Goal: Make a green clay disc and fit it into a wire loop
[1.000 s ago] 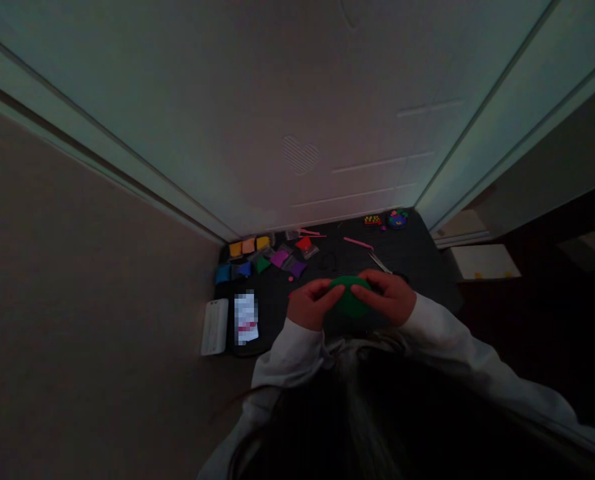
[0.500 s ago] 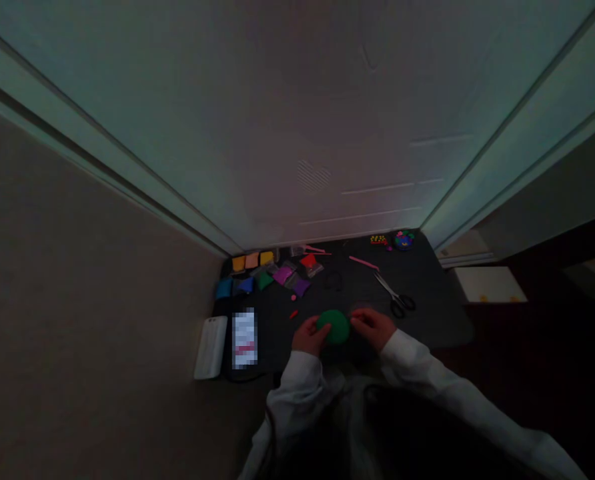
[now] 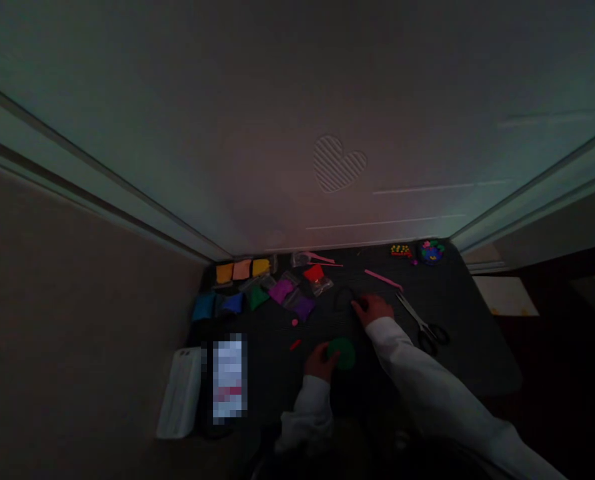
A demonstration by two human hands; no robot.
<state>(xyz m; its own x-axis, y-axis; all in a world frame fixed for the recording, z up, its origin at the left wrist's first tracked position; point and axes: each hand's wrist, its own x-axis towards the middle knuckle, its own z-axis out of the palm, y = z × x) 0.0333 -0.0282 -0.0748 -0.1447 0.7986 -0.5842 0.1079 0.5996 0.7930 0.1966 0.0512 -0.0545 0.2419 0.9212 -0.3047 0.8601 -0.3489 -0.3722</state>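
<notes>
My left hand (image 3: 319, 362) grips a flat round green disc (image 3: 343, 353) by its left side, thumb on top, above the near part of the dark table. Farther forward, my right hand (image 3: 375, 309) is at the table top with its fingers curled together. Just left of its fingertips lies a thin dark loop (image 3: 343, 293), like a cord, faint against the table. What the fingertips pinch, if anything, is too dark to make out. A small red piece (image 3: 295, 345) and a pink ball (image 3: 294, 322) lie left of the disc.
Scissors (image 3: 425, 327) and a pink stick tool (image 3: 383, 279) lie near my right arm. Several bags of coloured clay (image 3: 281, 290) spread across the back left. A lit, blurred screen (image 3: 229, 379) and a white case (image 3: 180, 393) are at left. A blue decorated piece (image 3: 431, 253) stands back right.
My right hand has left the green disc's side and reached forward to the dark loop. My left hand keeps the disc, now lower in view. The camera view has shifted.
</notes>
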